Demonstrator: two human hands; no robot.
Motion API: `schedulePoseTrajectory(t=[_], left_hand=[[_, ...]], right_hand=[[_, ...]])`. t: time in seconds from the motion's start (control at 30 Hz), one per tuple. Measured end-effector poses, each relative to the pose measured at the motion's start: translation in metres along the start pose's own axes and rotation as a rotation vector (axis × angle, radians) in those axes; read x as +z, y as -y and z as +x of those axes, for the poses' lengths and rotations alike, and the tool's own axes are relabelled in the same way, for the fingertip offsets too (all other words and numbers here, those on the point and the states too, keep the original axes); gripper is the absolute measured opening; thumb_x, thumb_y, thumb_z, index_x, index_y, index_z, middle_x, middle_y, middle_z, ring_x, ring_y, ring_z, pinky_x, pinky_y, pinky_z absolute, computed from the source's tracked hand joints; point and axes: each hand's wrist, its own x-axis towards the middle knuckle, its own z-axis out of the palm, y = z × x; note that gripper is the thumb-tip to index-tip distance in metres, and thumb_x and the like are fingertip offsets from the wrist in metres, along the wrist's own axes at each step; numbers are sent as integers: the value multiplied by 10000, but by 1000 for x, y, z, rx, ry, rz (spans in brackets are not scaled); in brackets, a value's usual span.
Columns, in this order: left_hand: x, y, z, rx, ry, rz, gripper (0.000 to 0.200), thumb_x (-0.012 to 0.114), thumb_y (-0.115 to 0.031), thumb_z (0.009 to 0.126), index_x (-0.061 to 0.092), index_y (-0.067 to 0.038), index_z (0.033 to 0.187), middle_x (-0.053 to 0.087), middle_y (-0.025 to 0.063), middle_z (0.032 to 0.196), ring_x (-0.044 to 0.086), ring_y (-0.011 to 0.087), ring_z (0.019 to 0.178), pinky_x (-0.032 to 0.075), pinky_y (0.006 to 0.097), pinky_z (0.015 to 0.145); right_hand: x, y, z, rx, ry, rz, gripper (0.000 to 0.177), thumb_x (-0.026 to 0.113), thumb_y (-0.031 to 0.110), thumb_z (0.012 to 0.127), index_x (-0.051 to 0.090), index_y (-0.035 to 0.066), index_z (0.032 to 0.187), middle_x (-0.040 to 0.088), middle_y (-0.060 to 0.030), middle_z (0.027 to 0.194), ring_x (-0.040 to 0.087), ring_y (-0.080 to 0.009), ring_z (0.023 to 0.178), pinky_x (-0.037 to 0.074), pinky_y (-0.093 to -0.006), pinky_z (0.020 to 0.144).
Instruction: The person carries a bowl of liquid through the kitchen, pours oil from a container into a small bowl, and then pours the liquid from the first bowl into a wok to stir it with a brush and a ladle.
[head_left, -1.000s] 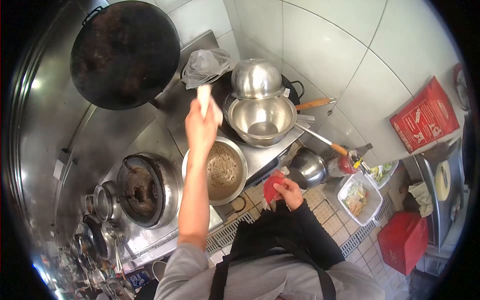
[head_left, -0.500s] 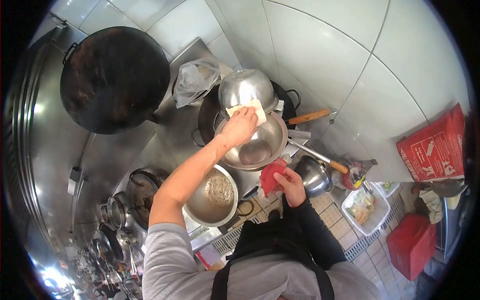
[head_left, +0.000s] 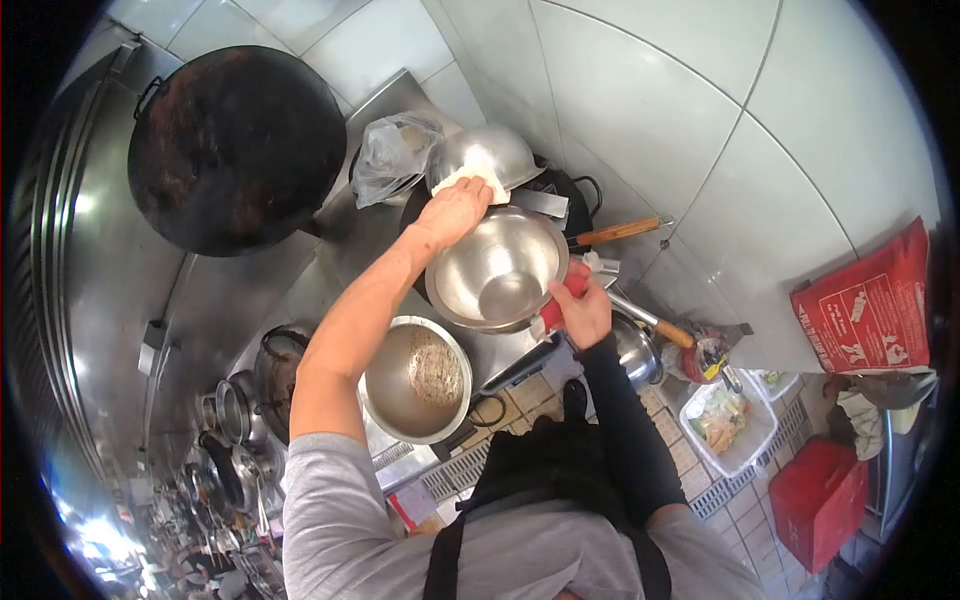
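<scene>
My left hand (head_left: 457, 210) is closed on a pale cloth (head_left: 480, 180), which lies against the edge of an upturned metal bowl (head_left: 497, 150). Just in front, a second metal bowl (head_left: 470, 262) faces upward with its shiny inside showing. My right hand (head_left: 585, 308) is closed around a red cloth (head_left: 577, 280) at this bowl's right rim, thumb toward the inside. Both bowls are over a dark wok (head_left: 578, 215), mostly hidden beneath them.
A large black wok (head_left: 235, 150) leans at the upper left. A clear plastic bag (head_left: 390, 165) sits beside the bowls. Nearer stands a pot with a brush-like round thing (head_left: 435, 375). Wooden-handled tools (head_left: 620, 232) lie right. A white bin (head_left: 730, 420) stands on the floor.
My right hand with the red cloth has moved up to the bowl's rim. My left hand has shifted up and left with the pale cloth, and both bowls have moved and tilted.
</scene>
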Motion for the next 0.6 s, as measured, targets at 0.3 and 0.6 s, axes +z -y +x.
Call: schedulePoseTrajectory(t=[0.3, 0.6], left_hand=[[-4, 0, -10, 21, -21, -109, 234, 581, -222, 971, 618, -1, 1039, 639, 173, 1086, 635, 368, 1078, 521, 465, 931], [-8, -53, -72, -541, -396, -1256, 166, 611, -183, 1011, 618, -18, 1010, 680, 68, 853, 630, 135, 800, 488, 290, 705]], right_hand=[[-21, 42, -50, 75, 27, 247, 445, 667, -4, 816, 635, -78, 1254, 737, -108, 1016, 694, -156, 884, 554, -295, 786], [-136, 75, -224, 12, -267, -198, 467, 616, 10, 823, 623, -60, 1284, 702, -104, 989, 653, -136, 813, 531, -280, 770]])
